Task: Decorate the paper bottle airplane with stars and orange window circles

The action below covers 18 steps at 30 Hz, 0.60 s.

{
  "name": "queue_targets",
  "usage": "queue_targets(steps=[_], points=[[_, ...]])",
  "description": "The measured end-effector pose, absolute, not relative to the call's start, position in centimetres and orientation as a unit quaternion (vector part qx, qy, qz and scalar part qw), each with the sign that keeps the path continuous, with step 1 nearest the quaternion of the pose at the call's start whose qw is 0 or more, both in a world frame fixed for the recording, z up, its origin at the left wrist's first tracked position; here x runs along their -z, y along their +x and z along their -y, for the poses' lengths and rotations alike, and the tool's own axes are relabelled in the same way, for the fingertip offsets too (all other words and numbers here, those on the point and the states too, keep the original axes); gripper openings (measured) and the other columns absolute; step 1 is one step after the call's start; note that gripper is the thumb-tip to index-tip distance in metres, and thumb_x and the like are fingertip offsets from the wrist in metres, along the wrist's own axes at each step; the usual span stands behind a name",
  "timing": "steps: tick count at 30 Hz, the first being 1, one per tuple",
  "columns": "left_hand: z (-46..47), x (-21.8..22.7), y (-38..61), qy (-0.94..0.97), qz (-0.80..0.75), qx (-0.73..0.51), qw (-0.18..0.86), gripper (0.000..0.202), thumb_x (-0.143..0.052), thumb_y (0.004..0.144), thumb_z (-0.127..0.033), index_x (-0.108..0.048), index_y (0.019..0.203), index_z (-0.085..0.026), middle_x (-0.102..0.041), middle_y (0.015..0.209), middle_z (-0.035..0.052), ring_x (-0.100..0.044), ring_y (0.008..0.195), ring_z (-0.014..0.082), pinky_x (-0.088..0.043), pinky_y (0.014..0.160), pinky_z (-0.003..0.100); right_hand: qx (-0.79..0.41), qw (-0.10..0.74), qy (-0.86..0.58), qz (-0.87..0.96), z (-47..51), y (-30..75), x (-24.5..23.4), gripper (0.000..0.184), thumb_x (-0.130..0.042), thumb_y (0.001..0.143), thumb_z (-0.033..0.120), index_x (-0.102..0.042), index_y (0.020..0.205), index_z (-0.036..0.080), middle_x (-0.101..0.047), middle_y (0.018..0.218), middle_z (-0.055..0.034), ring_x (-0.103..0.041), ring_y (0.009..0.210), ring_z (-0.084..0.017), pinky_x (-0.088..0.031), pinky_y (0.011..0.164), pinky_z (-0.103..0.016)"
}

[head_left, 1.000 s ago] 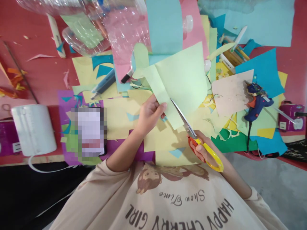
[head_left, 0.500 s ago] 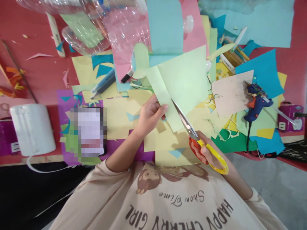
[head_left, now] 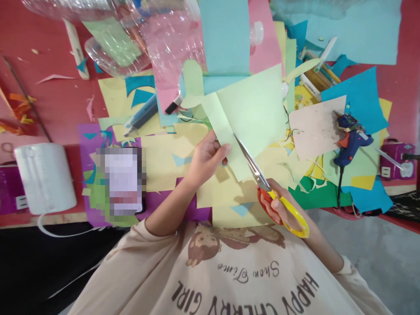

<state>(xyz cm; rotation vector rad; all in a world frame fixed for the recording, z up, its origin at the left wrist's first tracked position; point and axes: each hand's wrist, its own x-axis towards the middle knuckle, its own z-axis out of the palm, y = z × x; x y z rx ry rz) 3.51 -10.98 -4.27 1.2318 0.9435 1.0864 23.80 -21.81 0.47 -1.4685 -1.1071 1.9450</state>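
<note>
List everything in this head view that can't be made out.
Head view:
- Pixelated patch left of the left hand: blurring hides what lies there.
- Clear plastic bottle: cut off by the top edge.
- Scissors in the right hand: lower blade hidden behind the light green paper.

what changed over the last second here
The green paper swung slightly rightward, its far corner now lower. The right hand with the scissors barely shifted along the cut. The left hand kept its pinch on the paper; the glue gun stayed put.
</note>
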Motion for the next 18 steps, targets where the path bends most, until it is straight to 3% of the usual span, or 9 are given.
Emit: queue_targets(steps=[6, 10, 12, 14, 18], points=[[11.2, 5.2, 3.7, 0.561, -0.398, -0.493, 0.533, 0.032, -0.063, 0.088, -0.043, -0.057, 0.114, -0.027, -0.063, 0.075, -0.0020, -0.059, 0.057, 0.0084, -0.049, 0.052, 0.018, -0.700, 0.222, -0.551, 0.397, 21.8, 23.7, -0.8, 0.055, -0.050, 0.080, 0.073, -0.045, 0.098, 0.021, -0.038, 0.061, 0.0079, -0.027, 0.041, -0.005, -0.023, 0.038, -0.021], [11.4, 5.8, 3.8, 0.568, -0.400, -0.565, 0.445, 0.059, -0.070, 0.083, -0.034, -0.039, 0.133, -0.044, -0.062, 0.117, 0.0016, -0.065, 0.087, 0.0130, -0.053, 0.063, 0.021, -0.694, 0.212, -0.558, 0.402, 21.9, 23.7, -0.9, 0.059, -0.050, 0.079, 0.074, -0.046, 0.104, 0.021, -0.039, 0.065, 0.0065, -0.028, 0.044, -0.005, -0.022, 0.040, -0.022], [11.5, 5.9, 3.6, 0.570, -0.417, -0.572, 0.418, 0.061, -0.071, 0.082, -0.035, -0.040, 0.134, -0.045, -0.053, 0.135, 0.0035, -0.063, 0.100, 0.0163, -0.054, 0.067, 0.024, -0.686, 0.207, -0.559, 0.417, 21.8, 23.8, -1.2, 0.062, -0.048, 0.079, 0.076, -0.046, 0.107, 0.021, -0.040, 0.069, 0.0047, -0.030, 0.048, -0.007, -0.023, 0.043, -0.023], [11.4, 6.0, 3.2, 0.574, -0.437, -0.542, 0.431, 0.050, -0.068, 0.084, -0.037, -0.050, 0.130, -0.040, -0.051, 0.139, 0.0047, -0.063, 0.098, 0.0171, -0.055, 0.067, 0.025, -0.681, 0.197, -0.551, 0.441, 21.7, 24.2, -1.6, 0.061, -0.046, 0.080, 0.075, -0.046, 0.109, 0.022, -0.042, 0.073, 0.0026, -0.034, 0.055, -0.009, -0.029, 0.048, -0.025], [11.0, 5.7, 2.3, 0.551, -0.432, -0.486, 0.524, 0.040, -0.067, 0.083, -0.033, -0.062, 0.123, -0.034, -0.060, 0.130, 0.0040, -0.065, 0.080, 0.0138, -0.053, 0.059, 0.023, -0.684, 0.148, -0.524, 0.486, 21.4, 25.8, -2.2, 0.058, -0.038, 0.080, 0.078, -0.047, 0.103, 0.025, -0.047, 0.078, -0.0004, -0.039, 0.061, -0.014, -0.039, 0.057, -0.030]])
